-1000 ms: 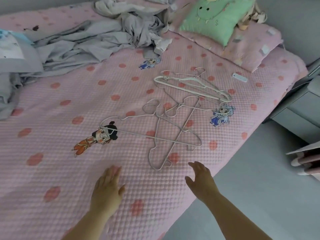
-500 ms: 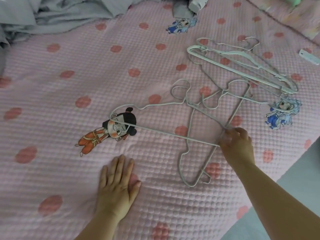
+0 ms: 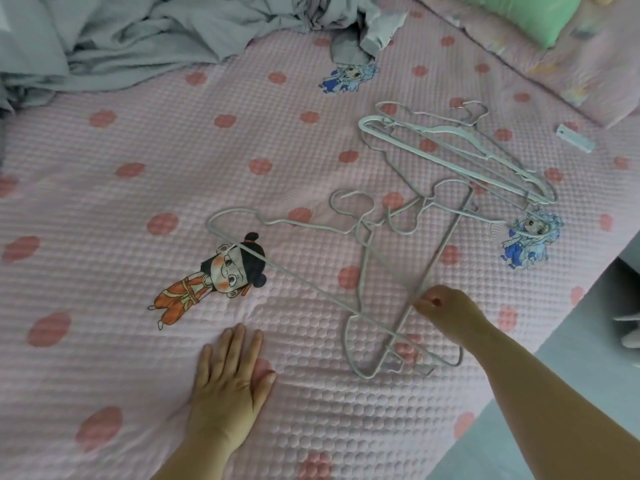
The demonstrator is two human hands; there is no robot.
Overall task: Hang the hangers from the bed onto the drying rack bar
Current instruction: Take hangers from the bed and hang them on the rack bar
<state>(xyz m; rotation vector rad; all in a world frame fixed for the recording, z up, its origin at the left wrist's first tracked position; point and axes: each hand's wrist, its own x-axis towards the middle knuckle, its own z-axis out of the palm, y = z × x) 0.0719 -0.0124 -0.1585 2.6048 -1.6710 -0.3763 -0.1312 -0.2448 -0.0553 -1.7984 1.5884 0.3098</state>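
Several thin white wire hangers (image 3: 388,271) lie crossed in a loose tangle on the pink quilted bed (image 3: 138,188). A thicker white plastic hanger (image 3: 450,157) lies behind them, towards the pillows. My right hand (image 3: 446,313) rests on the crossing point of the nearest wire hangers, its fingers pinched on a wire there. My left hand (image 3: 232,386) is pressed flat on the quilt, fingers apart, to the left of the tangle and holding nothing. The drying rack bar is out of view.
Crumpled grey bedding (image 3: 156,36) fills the back left. A green cushion (image 3: 519,12) and a pink pillow (image 3: 588,74) sit at the back right. A small white tag-like object (image 3: 575,138) lies near the pillow. The bed edge and grey floor (image 3: 571,362) are at right.
My right hand reached from the bed's front edge to the crossed wire hangers and closed on them. My left hand settled flat on the quilt. The camera moved closer and lower.
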